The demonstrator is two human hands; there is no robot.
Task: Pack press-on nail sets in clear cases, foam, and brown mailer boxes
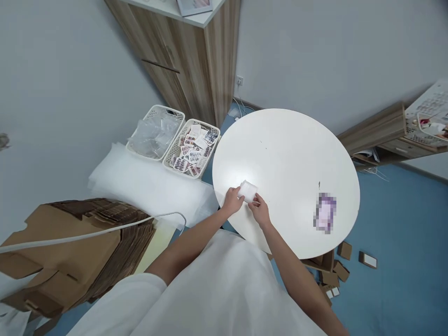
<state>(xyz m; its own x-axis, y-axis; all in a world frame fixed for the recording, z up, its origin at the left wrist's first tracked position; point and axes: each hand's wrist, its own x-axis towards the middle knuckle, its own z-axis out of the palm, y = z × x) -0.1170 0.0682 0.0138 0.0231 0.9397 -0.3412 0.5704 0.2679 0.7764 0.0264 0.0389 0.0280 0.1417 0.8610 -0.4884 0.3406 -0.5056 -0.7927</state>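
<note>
Both my hands meet at the near left edge of a round white table [290, 154]. Between them is a small white foam-like packet [248, 190], resting on or just above the tabletop. My left hand [232, 200] grips its left side with curled fingers. My right hand [259, 210] pinches its near right corner. What the packet holds is hidden.
A blurred purple item [325, 213] lies on the table's right side. Two white baskets stand to the left, one with clear bags [156, 133], one with small printed packs [192, 149]. Flat cardboard [80, 247] is stacked at lower left. Small boxes [336, 270] lie on the blue floor.
</note>
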